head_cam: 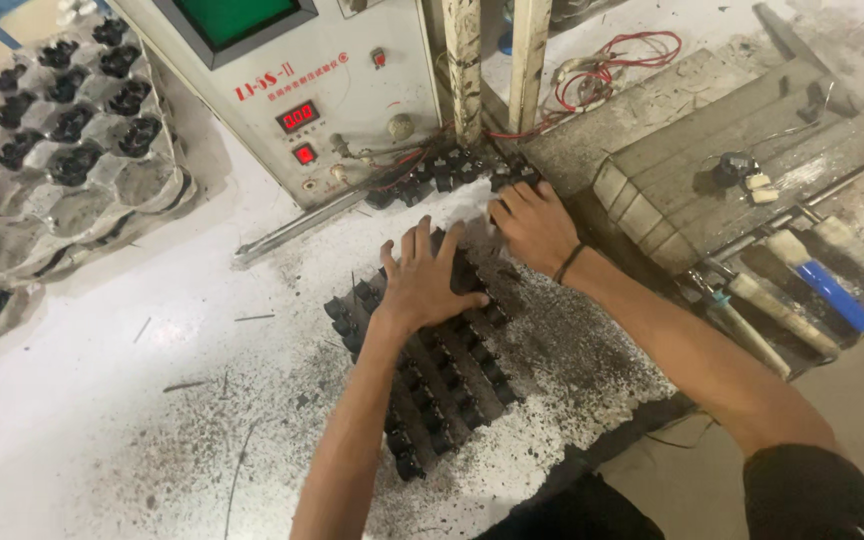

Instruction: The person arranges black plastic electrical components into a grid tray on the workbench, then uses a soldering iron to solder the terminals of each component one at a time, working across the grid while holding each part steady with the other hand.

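head view, and we're looking down at a gritty white workbench (102, 380) dusted with black specks. left hand (420, 285) is pressed flat, fingers spread apart, on top of a block of small black parts (442, 385) lined up in rows near the bench's front edge. it holds nothing, just bears down on the upper end of the block. right hand (534, 226) is up ahead of it, fingers curled over and touching a short line of black parts (452, 170) sitting at the foot of the grey test machine (322, 90), right where the red wires (612, 65) come down. whether those fingers are pinching a part or only resting on them, can't tell from here; the fingertips are hidden. a dark band sits on that wrist.

off to the left, moulded trays (62, 150) with black pieces seated in many pockets, and a few pockets bare. to the right, a worn metal block (712, 150) and some tools with blue and white handles (822, 285).

as for progress: the rows under the left hand look full and tidy, only a short line sits at the machine, so by the look of it much of the handling lies ahead.
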Demonstrator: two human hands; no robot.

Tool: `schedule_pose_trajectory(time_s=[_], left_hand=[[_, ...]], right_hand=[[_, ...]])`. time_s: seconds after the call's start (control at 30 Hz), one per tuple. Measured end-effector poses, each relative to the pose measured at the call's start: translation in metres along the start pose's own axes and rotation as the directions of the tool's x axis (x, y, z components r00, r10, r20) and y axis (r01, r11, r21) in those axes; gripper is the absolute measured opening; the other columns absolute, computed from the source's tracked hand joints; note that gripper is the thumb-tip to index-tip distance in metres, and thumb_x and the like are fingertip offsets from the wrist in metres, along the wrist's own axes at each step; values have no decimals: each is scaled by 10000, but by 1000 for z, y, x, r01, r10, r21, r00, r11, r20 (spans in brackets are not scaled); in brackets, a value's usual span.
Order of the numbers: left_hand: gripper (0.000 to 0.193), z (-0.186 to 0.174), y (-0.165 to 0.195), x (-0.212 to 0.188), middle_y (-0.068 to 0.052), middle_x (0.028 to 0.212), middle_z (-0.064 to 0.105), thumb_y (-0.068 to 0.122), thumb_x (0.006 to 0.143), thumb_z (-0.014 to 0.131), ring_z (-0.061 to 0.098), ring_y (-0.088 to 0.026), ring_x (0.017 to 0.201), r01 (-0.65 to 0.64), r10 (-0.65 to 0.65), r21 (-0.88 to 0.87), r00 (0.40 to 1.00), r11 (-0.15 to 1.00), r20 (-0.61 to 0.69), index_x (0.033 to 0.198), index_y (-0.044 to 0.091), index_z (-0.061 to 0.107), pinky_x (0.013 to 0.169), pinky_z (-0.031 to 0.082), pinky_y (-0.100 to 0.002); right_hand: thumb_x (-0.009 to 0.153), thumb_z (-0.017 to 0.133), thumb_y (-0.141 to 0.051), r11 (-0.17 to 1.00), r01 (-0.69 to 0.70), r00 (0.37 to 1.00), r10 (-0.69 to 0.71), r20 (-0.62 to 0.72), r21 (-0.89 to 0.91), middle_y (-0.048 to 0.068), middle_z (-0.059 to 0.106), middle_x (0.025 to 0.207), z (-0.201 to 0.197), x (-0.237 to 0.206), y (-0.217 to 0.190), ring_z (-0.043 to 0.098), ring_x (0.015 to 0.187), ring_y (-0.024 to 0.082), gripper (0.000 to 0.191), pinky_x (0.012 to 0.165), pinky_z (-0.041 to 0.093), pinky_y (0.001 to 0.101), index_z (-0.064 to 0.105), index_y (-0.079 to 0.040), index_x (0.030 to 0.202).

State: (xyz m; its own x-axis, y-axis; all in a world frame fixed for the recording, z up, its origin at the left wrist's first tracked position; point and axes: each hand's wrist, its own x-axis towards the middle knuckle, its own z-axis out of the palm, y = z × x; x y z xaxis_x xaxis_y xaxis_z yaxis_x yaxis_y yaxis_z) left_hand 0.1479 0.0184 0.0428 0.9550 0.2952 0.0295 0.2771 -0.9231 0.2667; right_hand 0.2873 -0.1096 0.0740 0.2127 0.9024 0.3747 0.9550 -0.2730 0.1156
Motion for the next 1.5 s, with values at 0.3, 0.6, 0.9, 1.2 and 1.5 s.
schedule_pose_trajectory(time_s=[0.3,0.6,0.9,1.2,1.5], left_hand=[[87,61,30,-64,-7,954,705,177,808,774,616,-218,982,-205,146,-87,883,975,-445,866,115,755,936,369,-494],[129,66,34,-60,-9,965,722,132,733,742,621,-232,999,-145,92,-101,910,984,-405,859,118,765,927,375,-484],[89,61,47,-72,10,927,715,193,777,771,618,-223,991,-199,148,-82,898,977,-413,831,124,753,924,364,-501],[107,64,60,-75,-18,911,722,164,780,763,621,-233,981,-153,81,-154,915,976,-396,870,105,763,904,358,-491],[93,70,61,-77,-25,910,730,119,774,740,631,-230,983,-128,79,-94,908,987,-411,861,108,773,949,370,-508]], right_hand=[[798,809,-327,664,-310,951,221,217,681,98,774,791,5,-134,-33,737,646,232,297,590,559,375,746,-42,854],[941,709,-248,904,-219,975,184,129,367,110,737,830,8,-70,-14,687,643,248,194,661,554,430,766,-87,848],[835,728,-194,967,-216,969,229,-88,137,162,605,1029,18,-33,13,630,1002,348,237,826,512,511,683,-48,1016],[808,819,-141,640,-286,956,238,169,713,125,709,859,-1,-165,-44,689,701,284,216,614,552,400,767,-11,971],[932,708,-194,880,-67,966,175,-189,470,114,758,869,6,-75,-8,695,639,277,170,545,541,400,752,-69,826]])
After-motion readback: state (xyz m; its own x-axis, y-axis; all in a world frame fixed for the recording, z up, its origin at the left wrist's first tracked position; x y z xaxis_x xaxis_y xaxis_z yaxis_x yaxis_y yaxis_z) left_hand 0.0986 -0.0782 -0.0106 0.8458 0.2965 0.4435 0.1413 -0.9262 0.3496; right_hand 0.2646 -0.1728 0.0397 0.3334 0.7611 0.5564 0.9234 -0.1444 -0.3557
